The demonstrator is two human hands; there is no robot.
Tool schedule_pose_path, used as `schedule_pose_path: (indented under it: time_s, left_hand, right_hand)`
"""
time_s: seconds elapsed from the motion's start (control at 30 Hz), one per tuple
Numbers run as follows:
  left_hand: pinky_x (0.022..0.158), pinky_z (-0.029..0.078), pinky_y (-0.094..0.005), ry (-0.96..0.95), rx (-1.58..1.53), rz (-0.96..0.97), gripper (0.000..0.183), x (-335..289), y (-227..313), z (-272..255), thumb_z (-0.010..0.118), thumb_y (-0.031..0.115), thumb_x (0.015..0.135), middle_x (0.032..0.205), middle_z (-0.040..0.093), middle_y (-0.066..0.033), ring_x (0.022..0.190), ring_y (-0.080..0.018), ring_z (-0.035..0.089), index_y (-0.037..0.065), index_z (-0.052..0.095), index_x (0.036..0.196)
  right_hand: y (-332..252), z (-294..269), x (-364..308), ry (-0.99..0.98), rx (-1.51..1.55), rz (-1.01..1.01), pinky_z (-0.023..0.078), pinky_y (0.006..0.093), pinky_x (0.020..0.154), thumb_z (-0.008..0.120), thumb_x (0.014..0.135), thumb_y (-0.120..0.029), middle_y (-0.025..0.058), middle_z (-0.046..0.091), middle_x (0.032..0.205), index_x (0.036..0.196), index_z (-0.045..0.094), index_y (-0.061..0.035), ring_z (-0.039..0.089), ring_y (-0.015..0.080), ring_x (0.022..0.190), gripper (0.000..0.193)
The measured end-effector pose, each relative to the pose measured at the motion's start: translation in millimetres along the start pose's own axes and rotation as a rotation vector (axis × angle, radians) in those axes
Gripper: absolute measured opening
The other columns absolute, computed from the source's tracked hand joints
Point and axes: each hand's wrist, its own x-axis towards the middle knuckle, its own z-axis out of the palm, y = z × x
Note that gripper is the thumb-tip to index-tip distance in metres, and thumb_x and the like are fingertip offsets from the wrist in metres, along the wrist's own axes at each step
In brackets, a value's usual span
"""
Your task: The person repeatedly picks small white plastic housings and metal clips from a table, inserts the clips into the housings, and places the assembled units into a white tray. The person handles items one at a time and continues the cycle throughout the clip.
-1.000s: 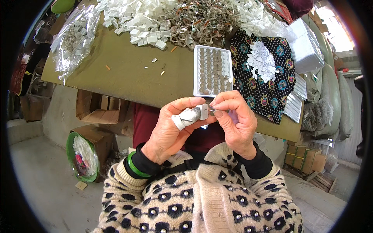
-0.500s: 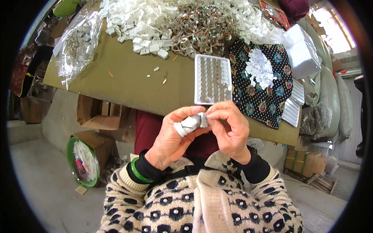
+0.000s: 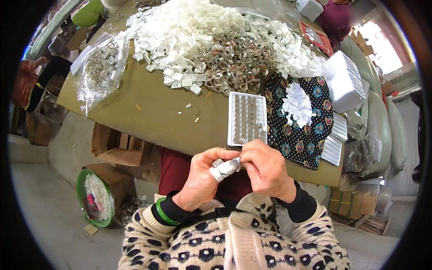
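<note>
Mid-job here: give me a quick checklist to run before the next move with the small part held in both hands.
1. Small white part pinched by both hands: ok.
2. Left hand and right hand meet at the part, below the table edge: ok.
3. White tray lies flat on the table near the hands: ok.
4. Free slot in the tray: cannot tell.
5. Heap of white pieces available on the table: ok.

matt cardboard tabletop (image 3: 157, 112), glossy white plastic tray (image 3: 247, 118)
</note>
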Motion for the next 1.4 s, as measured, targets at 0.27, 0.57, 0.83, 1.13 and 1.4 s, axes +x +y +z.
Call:
schedule_pose_path:
  time_s: [0.27, 0.57, 0.83, 1.13, 1.4]
  left_hand:
    - [0.085, 0.059, -0.0368, -0.038, -0.113, -0.085, 0.025, 7.7, 16.1, -13.3, 0.068, 0.008, 0.091, 0.108, 0.069, -0.0142, 0.095, -0.0229, 0.069, 0.001, 0.065, 0.114]
    - [0.078, 0.062, -0.0393, -0.009, -0.268, -0.144, 0.026, 24.1, 30.6, -29.7, 0.062, 0.015, 0.096, 0.112, 0.068, -0.0211, 0.091, -0.0298, 0.072, 0.002, 0.061, 0.119]
    - [0.074, 0.063, -0.0382, -0.019, -0.265, -0.038, 0.024, 27.3, 32.4, -35.8, 0.061, 0.012, 0.097, 0.11, 0.069, -0.0214, 0.088, -0.0291, 0.073, 0.002, 0.063, 0.118]
    - [0.075, 0.062, -0.0379, 0.022, -0.136, -0.023, 0.025, 27.9, 27.6, -34.8, 0.062, 0.011, 0.096, 0.109, 0.069, -0.0199, 0.087, -0.0269, 0.073, 0.002, 0.062, 0.12]
    - [0.073, 0.063, -0.0379, -0.061, -0.248, -0.043, 0.021, 32.1, 23.1, -39.9, 0.06, 0.012, 0.098, 0.096, 0.067, -0.0097, 0.087, -0.0258, 0.072, 0.0, 0.062, 0.115]
  right_hand:
    - [8.2, -14.3, 35.5, -0.284, 0.256, 0.19, 0.049, 0.0383, 0.06, 0.067, 0.078, 0.001, 0.0132, 0.059, 0.076, 0.082, 0.06, -0.0001, 0.061, 0.0306, 0.067, 0.008]
    - [95.5, 8.5, 128.2, 0.216, -0.48, 0.2, 0.051, 0.0434, 0.064, 0.063, 0.093, -0.02, 0.018, 0.067, 0.077, 0.088, 0.065, -0.0002, 0.066, 0.0355, 0.07, 0.02]
    - [113.6, 7.7, 139.2, 0.152, -0.185, 0.394, 0.051, 0.034, 0.058, 0.07, 0.088, -0.013, 0.0118, 0.067, 0.069, 0.09, 0.066, -0.0004, 0.066, 0.0217, 0.059, 0.013]
    - [116.6, 6.1, 142.2, 0.085, -0.388, 0.302, 0.05, 0.0316, 0.057, 0.071, 0.086, -0.012, 0.0103, 0.068, 0.067, 0.092, 0.067, -0.0008, 0.066, 0.0172, 0.059, 0.013]
    - [108.6, -4.5, 138.4, 0.129, 0.23, 0.529, 0.045, 0.0222, 0.049, 0.07, 0.086, -0.005, 0.0003, 0.063, 0.065, 0.095, 0.067, -0.0024, 0.055, 0.0061, 0.051, 0.01]
